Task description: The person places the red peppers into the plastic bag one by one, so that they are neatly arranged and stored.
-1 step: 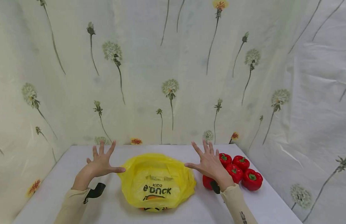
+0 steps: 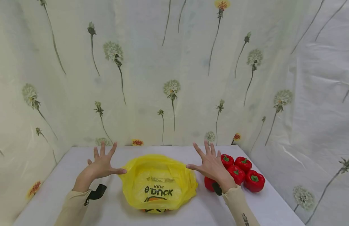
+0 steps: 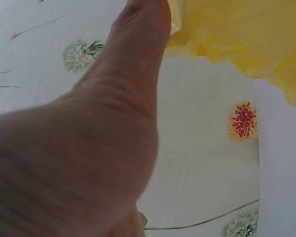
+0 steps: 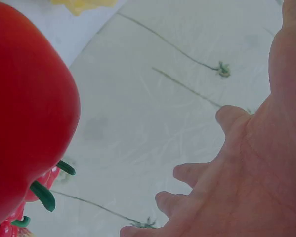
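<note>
A yellow plastic bag (image 2: 160,185) printed with dark lettering lies on the white table, its wide mouth spread toward me. My left hand (image 2: 98,168) is held up at the bag's left, fingers spread; its thumb tip overlaps the bag's rim, and whether it touches I cannot tell. On the other side my right hand (image 2: 211,164) is raised with fingers apart, holding nothing. Red bell peppers (image 2: 254,181) with green stems, several of them, sit beside and partly behind the right hand and wrist. One red pepper (image 4: 29,108) looms large in the right wrist view, apart from that palm (image 4: 256,173).
A pale curtain (image 2: 174,62) with printed dandelions hangs behind the white table (image 2: 106,213) and along both its sides. Black camera mounts (image 2: 97,192) are strapped at the wrists, below the long cream sleeves.
</note>
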A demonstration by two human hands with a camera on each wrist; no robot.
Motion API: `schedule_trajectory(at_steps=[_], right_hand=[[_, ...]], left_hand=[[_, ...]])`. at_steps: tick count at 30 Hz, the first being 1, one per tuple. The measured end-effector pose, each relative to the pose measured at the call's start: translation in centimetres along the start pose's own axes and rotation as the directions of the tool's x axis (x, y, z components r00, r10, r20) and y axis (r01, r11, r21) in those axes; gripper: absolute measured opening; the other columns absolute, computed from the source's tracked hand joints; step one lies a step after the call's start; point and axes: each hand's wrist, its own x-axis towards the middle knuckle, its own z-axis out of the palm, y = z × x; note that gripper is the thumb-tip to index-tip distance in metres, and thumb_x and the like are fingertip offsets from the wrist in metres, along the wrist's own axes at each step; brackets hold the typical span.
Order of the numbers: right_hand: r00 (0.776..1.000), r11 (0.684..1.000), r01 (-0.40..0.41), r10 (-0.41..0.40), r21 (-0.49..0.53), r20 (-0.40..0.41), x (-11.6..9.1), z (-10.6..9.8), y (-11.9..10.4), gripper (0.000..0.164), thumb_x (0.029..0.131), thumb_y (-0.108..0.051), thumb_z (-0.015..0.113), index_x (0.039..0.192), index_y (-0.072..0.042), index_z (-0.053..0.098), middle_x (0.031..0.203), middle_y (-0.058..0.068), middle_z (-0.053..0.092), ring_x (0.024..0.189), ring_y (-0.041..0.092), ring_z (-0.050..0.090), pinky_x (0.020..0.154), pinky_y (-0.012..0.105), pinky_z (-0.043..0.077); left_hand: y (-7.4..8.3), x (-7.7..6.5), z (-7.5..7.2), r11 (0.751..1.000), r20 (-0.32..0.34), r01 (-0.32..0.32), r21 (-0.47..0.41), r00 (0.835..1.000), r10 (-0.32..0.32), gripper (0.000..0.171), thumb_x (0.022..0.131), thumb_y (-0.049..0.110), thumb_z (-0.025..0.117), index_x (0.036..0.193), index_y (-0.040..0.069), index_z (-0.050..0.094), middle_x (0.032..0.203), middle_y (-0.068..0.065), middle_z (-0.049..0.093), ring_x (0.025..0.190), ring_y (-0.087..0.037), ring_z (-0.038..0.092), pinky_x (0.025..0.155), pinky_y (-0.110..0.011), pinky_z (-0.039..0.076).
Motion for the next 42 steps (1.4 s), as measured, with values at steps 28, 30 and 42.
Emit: schedule_trajectory(at_steps=[28, 30, 42], right_hand=[[0.999, 1.000, -0.023, 0.022, 0.013, 0.049, 0.1, -0.1, 0.4, 0.102, 0.074, -0.079, 0.054, 0.155, -0.034, 0.012, 0.162, 0.018, -0.003, 0.146, 0.048, -0.001, 0.109, 0.075, 0.010], [0.998, 0.999, -0.027, 0.025, 0.033, 0.058, 0.1, -0.4, 0.4, 0.102, 0.074, -0.079, 0.054, 0.155, -0.034, 0.010, 0.162, 0.019, -0.002, 0.146, 0.048, 0.000, 0.108, 0.075, 0.011], [0.988, 0.951, -0.141, 0.116, 0.277, 0.102, -2.5, -4.0, 2.1, 0.101, 0.074, -0.073, 0.062, 0.152, -0.047, 0.004, 0.163, 0.012, 0.003, 0.145, 0.045, 0.015, 0.096, 0.070, 0.040]], left_hand=[[0.3, 0.3, -0.1, 0.999, 0.036, 0.006, -0.035, 0.999, -0.005, 0.110, 0.081, 0.071, 0.054, 0.155, 0.020, -0.010, 0.154, -0.033, -0.020, 0.137, -0.062, -0.011, 0.096, -0.085, 0.006], [0.5, 0.3, -0.2, 0.999, 0.037, -0.002, -0.042, 0.999, 0.003, 0.104, 0.086, 0.071, 0.048, 0.155, 0.019, -0.010, 0.154, -0.036, -0.014, 0.137, -0.062, -0.008, 0.097, -0.084, 0.006], [4.0, -4.9, -0.5, 0.994, 0.060, -0.108, 0.012, 0.992, 0.107, 0.087, 0.095, 0.062, 0.037, 0.155, 0.021, -0.011, 0.146, -0.049, 0.003, 0.131, -0.069, 0.011, 0.093, -0.084, 0.018]])
